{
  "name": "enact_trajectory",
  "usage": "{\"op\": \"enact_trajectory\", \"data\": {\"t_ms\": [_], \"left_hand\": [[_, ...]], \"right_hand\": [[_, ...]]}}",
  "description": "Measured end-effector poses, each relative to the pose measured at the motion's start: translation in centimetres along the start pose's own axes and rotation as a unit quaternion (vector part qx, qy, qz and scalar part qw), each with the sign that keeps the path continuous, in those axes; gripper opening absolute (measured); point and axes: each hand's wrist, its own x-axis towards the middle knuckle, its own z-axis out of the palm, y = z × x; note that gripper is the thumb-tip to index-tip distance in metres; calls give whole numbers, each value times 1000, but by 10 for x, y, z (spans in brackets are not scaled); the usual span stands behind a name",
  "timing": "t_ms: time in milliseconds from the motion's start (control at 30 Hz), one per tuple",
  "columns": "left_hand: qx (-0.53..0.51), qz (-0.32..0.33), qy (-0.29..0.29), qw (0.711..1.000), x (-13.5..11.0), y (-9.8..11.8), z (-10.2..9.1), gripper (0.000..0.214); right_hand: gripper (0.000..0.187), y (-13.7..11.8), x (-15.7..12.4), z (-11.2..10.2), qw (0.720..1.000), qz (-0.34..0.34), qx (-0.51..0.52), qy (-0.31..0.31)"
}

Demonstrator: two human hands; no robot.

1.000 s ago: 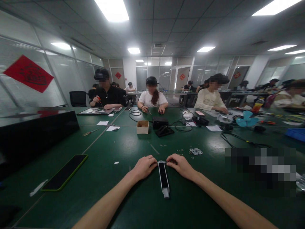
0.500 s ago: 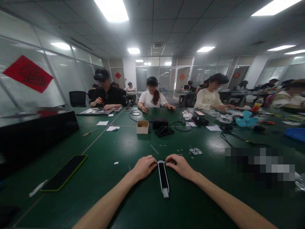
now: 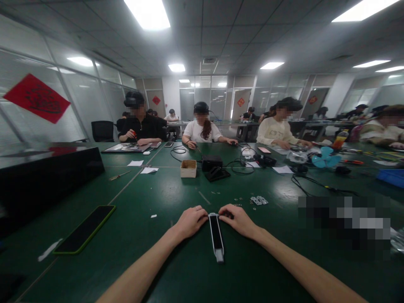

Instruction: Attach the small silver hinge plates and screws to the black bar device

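A long, narrow white-framed piece with a black middle [image 3: 216, 235] lies on the green table in front of me. Its far end sits between my two hands, and a pale block-like tip faces me. My left hand [image 3: 192, 219] pinches that far end from the left, fingers closed and a ring on one of them. From the other side my right hand [image 3: 237, 219] holds the same end with bent fingers. The fingertips hide the exact contact points. Beyond my right hand are several small metal rings [image 3: 237, 205] and a cluster of flat metal plates [image 3: 259, 200].
A green-edged phone [image 3: 85, 229] lies to the left, with a screwdriver [image 3: 120, 175] farther off. Ahead stand a small open box [image 3: 188, 169] and a black device [image 3: 212, 163]. A blue fan [image 3: 326, 157] and cables [image 3: 311, 183] are at right. Co-workers sit across the table.
My hands and the white-framed piece stay practically still. Across the table at right, a co-worker's hands have shifted slightly.
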Motion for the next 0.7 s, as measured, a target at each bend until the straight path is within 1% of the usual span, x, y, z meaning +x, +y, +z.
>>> {"op": "enact_trajectory", "data": {"t_ms": [300,500,700], "left_hand": [[1,7,3,1000,-1,0,-1,17],[9,6,9,1000,1,-2,3,18],[6,6,7,1000,1,-2,2,17]], "right_hand": [[14,0,0,1,1000,-11,-6,6],[13,-3,1,3,1000,-18,-12,13],[15,-2,1,3,1000,-13,-6,2]]}}
